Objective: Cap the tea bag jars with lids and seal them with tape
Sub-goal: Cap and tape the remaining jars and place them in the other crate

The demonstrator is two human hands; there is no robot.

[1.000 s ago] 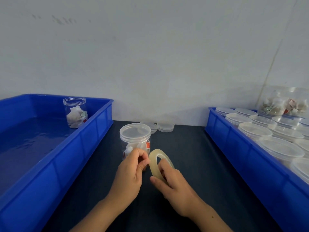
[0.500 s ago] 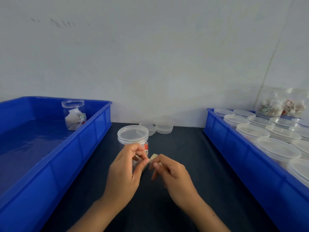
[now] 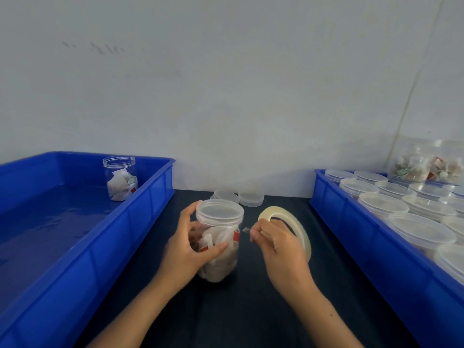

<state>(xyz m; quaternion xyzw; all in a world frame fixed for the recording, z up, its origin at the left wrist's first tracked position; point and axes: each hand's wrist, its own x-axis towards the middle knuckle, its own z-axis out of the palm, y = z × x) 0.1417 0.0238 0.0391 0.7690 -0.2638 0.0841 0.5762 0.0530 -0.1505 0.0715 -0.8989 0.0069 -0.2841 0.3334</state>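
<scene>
A dark table [image 3: 251,310] runs between two blue bins. The bin on my left [image 3: 105,237] holds one open jar [image 3: 120,178] of tea bags, standing upright with no lid, near its far right corner. The bin on my right [image 3: 376,259] is packed with clear lidded containers [image 3: 421,231], and a clear bag of tea bags [image 3: 426,163] sits behind them against the wall. Two short stacks of spare lids [image 3: 251,195] lie on the table by the wall.

In front of me stands the tea bag jar [image 3: 218,247], upright on the table with its clear lid [image 3: 219,212] on. My left hand [image 3: 185,249] wraps round the jar's left side, thumb across the front, forefinger up against the lid's edge. My right hand [image 3: 278,249] is just right of the jar, apart from it. Its fingers are curled round the tape roll [image 3: 288,227], which stands on edge behind them, and thumb and forefinger pinch the loose tape end [image 3: 246,230], pointed toward the jar below the lid.
</scene>
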